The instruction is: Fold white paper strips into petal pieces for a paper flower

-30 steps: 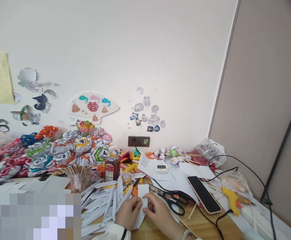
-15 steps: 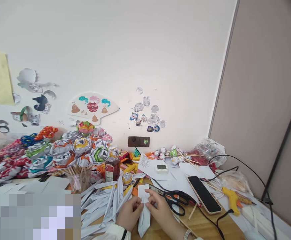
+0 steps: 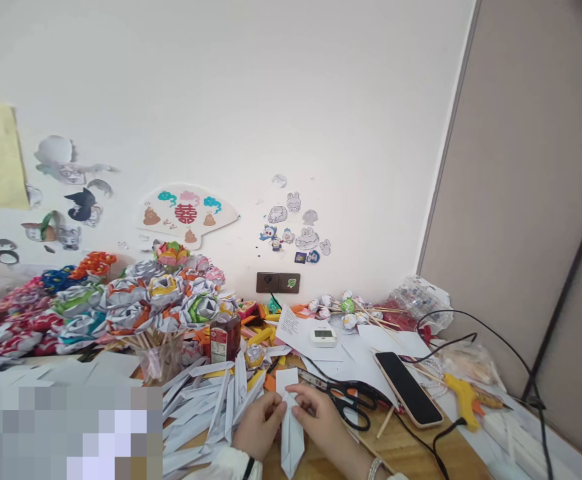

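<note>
A narrow strip of folded white paper (image 3: 292, 440) stands between my two hands, its lower end folded to a point. My left hand (image 3: 261, 423) pinches the strip's left edge between thumb and fingers. On the other edge, my right hand (image 3: 317, 417) holds the paper with the thumb, its index finger bent over the front near the upper part. Many similar folded white paper strips (image 3: 195, 423) lie in a heap to the left of my hands. Black-handled scissors (image 3: 353, 403) rest just beyond my right hand.
Paper flowers (image 3: 155, 297) are massed at the back left, beside a bottle (image 3: 225, 339). To the right lie a phone (image 3: 409, 389), a yellow glue gun (image 3: 461, 400) and a black cable (image 3: 501, 333). A small white timer (image 3: 323, 335) sits on paper sheets.
My right index finger has bent and slid down and left over the paper. The strip has shifted slightly right at its lower end. Both hands still hold it.
</note>
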Demonstrator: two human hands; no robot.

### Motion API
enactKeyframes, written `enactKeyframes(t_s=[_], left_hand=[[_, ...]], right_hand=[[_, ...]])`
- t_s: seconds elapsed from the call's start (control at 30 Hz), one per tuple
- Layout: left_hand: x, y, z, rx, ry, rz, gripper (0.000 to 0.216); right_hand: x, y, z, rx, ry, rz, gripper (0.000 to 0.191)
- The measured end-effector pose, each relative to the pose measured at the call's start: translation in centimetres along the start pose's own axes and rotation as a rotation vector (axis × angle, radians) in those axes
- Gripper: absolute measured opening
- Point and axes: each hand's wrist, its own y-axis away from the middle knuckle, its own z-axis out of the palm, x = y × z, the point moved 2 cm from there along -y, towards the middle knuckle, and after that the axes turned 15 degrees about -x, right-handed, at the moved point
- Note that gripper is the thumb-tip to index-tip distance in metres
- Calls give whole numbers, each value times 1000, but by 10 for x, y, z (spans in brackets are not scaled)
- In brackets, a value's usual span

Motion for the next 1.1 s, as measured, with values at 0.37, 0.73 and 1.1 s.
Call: enactKeyframes(t_s=[0.37,0.73,1.1], left_hand=[[2,1,-2,9,-59,22,20],[5,1,-1,24,-94,27,22],[2,0,1,-19,-131,-16,22]], right_hand=[[1,-1,1,-5,-23,14,25],[-3,0,0,8,44,29,20],[5,-2,-1,41,-36,81,9]])
